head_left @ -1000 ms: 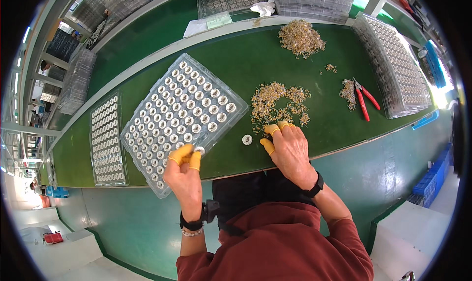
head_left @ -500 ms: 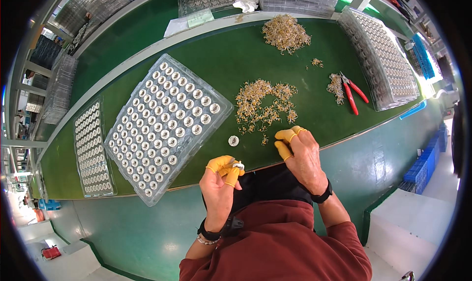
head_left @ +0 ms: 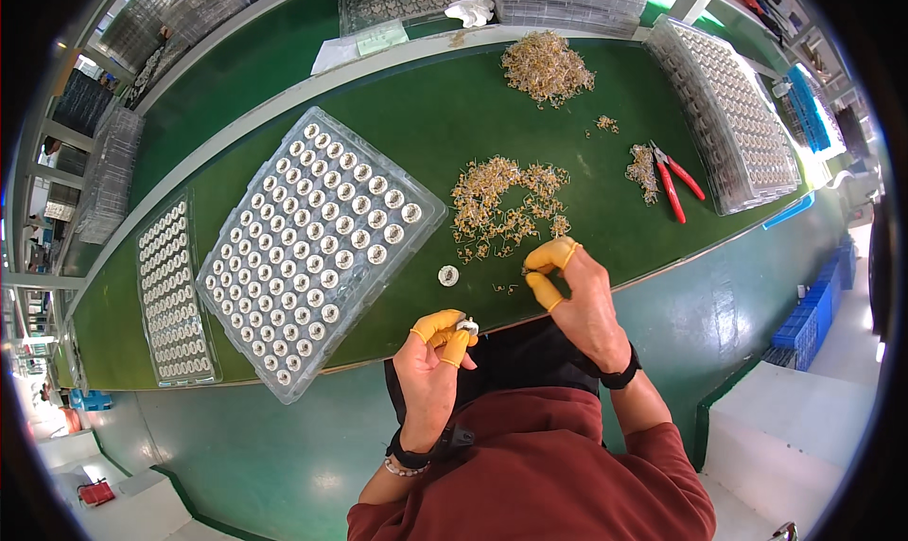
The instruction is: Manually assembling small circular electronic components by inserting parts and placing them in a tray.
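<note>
My left hand (head_left: 435, 359), with yellow finger cots on its fingertips, pinches a small round white part (head_left: 467, 326) at the table's front edge. My right hand (head_left: 579, 293), also in yellow finger cots, is closed at the fingertips over the green table; a tiny bent metal piece (head_left: 526, 270) shows between thumb and forefinger, partly hidden. A few loose bent metal pieces (head_left: 505, 287) lie just left of these fingertips. Beyond them spreads a pile of the same gold and silver pieces (head_left: 492, 196). A single round white part (head_left: 448, 276) rests on the table between the pile and my left hand.
A clear tray (head_left: 416, 186) full of round white parts lies to the left, with a narrower-looking tray (head_left: 203, 300) beyond it. Red-handled pliers (head_left: 672, 186) lie at right beside a small heap (head_left: 643, 170). A larger heap (head_left: 547, 66) and stacked trays (head_left: 724, 115) stand farther back.
The small cluster of metal pieces by my right hand has thinned to a few spread out. My right fingertips moved slightly left and drew together. My left hand moved slightly right, tilting the white part.
</note>
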